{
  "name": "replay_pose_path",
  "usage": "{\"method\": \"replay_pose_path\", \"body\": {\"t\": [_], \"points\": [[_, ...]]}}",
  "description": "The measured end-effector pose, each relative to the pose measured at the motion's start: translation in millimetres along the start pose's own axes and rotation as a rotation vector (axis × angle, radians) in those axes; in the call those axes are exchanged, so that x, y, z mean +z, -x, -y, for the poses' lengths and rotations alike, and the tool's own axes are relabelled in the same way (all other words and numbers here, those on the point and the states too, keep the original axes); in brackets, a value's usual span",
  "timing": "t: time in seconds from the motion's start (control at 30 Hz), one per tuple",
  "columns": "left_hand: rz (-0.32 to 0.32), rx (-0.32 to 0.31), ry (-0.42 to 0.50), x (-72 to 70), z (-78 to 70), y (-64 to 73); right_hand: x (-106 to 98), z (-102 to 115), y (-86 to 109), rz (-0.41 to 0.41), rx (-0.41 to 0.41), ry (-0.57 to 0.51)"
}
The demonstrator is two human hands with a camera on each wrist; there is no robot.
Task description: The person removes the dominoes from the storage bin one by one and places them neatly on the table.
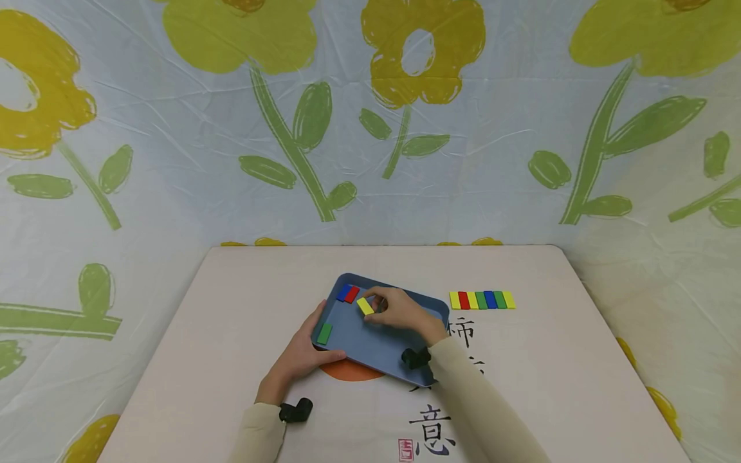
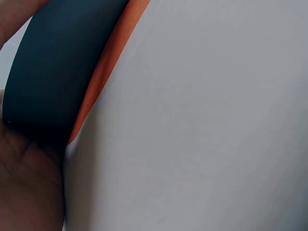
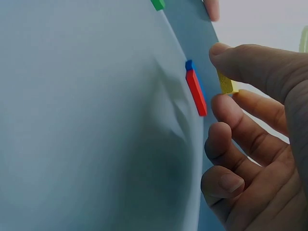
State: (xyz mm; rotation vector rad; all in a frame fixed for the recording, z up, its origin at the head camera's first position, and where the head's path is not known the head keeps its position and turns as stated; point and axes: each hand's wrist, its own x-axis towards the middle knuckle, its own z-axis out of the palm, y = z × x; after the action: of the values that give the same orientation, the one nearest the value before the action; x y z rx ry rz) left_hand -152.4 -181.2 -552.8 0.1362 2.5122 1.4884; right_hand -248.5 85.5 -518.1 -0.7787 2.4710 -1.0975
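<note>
My left hand [image 1: 301, 354] holds the blue-grey tray [image 1: 376, 344] at its left corner, thumb along the near rim. The left wrist view shows the tray's dark outer wall [image 2: 62, 62] against the palm [image 2: 29, 183]. Over the tray, my right hand [image 1: 402, 310] pinches a yellow block [image 1: 365, 306] between thumb and fingers. Inside, at the far left, a blue block [image 1: 343, 292] and a red block [image 1: 352, 294] lie side by side; a green block [image 1: 325, 334] lies nearer the left hand. In the right wrist view the yellow block [image 3: 227, 85] is partly hidden by the thumb.
Right of the tray, a row of several yellow, red, green and blue blocks [image 1: 482, 300] lies on the pale table [image 1: 550, 386]. An orange printed shape [image 1: 350, 370] shows under the tray's near edge. Black writing [image 1: 432, 429] runs down the tabletop. A flower-patterned cloth [image 1: 463, 167] hangs behind.
</note>
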Motion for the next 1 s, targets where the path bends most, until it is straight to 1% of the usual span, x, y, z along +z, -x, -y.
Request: {"method": "replay_pose_path", "body": {"t": [0.2, 0.37, 0.57, 0.73, 0.87, 1.0], "points": [[-0.003, -0.011, -0.004, 0.7, 0.1, -0.5, -5, -3, 6.5, -0.022, 0.016, -0.022], [-0.002, -0.018, -0.007, 1.1, -0.4, -0.7, -10, -6, 12.6, -0.054, 0.011, -0.046], [-0.006, -0.015, -0.014, 1.5, -0.3, -1.2, -17, -12, 22.4, -0.102, 0.014, -0.037], [-0.005, -0.019, -0.015, 1.4, -0.1, -0.5, -24, -14, 32.4, -0.123, 0.029, -0.037], [-0.003, -0.012, -0.008, 0.9, -0.4, -0.6, -31, -15, 40.7, -0.159, 0.052, -0.047], [-0.002, -0.002, -0.008, 0.8, -0.3, -0.8, -37, -18, 48.9, -0.201, 0.053, -0.046]]}}
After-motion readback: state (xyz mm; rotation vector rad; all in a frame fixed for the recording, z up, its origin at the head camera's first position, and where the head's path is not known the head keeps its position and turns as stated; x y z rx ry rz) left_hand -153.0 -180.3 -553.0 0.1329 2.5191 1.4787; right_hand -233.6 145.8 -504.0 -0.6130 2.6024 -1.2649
